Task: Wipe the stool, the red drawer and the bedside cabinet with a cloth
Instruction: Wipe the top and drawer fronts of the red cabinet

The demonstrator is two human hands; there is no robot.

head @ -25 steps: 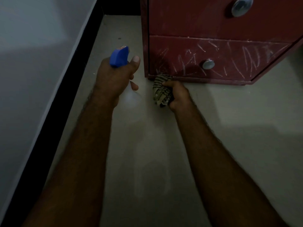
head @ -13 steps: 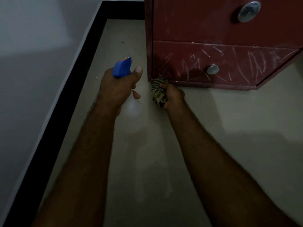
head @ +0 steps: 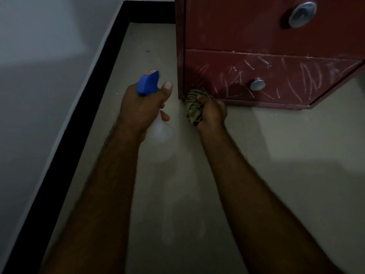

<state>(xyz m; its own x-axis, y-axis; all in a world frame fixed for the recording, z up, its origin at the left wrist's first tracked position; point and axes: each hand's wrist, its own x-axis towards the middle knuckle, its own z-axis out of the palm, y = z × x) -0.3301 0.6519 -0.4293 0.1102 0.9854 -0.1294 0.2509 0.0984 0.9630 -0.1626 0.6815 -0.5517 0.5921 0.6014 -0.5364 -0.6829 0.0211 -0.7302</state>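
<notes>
The left hand [head: 142,107] gripped a translucent spray bottle with a blue plastic trigger head [head: 148,84], fingers curled round its neck; its small orange label [head: 151,72] was too small to read. The right hand [head: 213,114] clutched a bunched olive-and-black striped cloth [head: 194,107] against the bottom left corner of the scratched dark red wooden drawer [head: 280,76], lowest in the red bedside cabinet [head: 237,26]. The drawer's pale scrawls [head: 308,78] spelled nothing legible.
</notes>
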